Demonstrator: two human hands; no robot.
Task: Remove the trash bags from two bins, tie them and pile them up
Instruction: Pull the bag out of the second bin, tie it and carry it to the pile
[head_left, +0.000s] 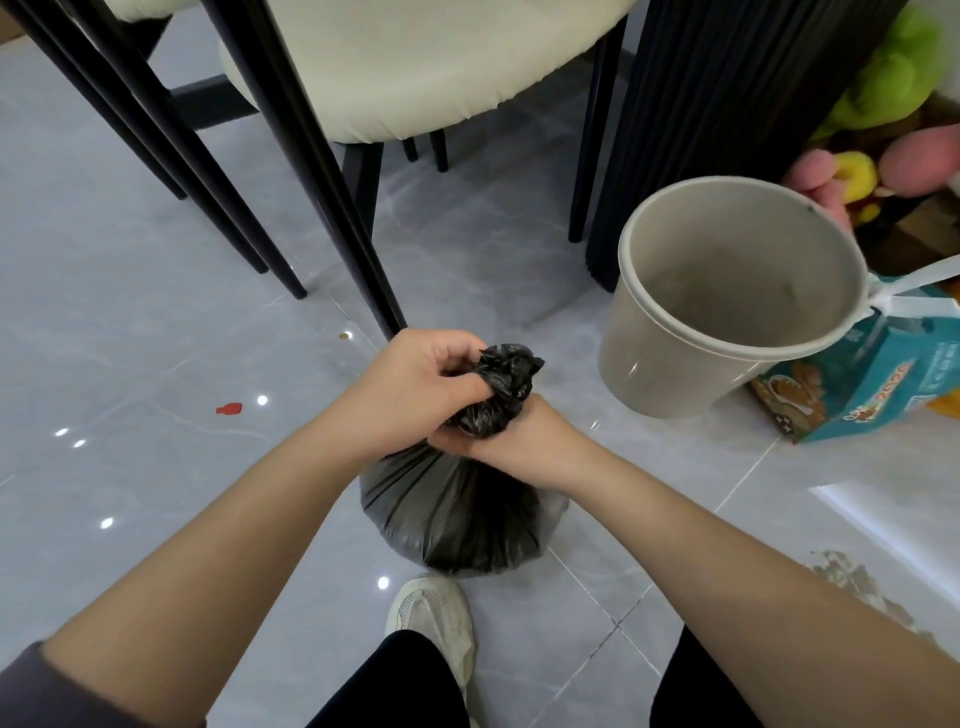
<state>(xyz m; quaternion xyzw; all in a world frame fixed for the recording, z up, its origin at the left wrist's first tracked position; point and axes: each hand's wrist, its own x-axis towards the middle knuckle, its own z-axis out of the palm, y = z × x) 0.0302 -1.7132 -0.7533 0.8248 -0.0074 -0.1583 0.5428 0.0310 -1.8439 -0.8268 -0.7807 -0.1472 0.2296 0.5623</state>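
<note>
Knotting time: the left grip (415, 384) pinches the twisted tail of the black trash bag (452, 519), likely to loop it, while the right grip (514, 441) is closed round the neck just below, keeping the gather tight. The bag's full belly seems to rest on the floor (130, 312) just ahead of the shoe (431, 618), so neither hand carries weight. The bin (675, 374) stands near on the right, no liner inside.
</note>
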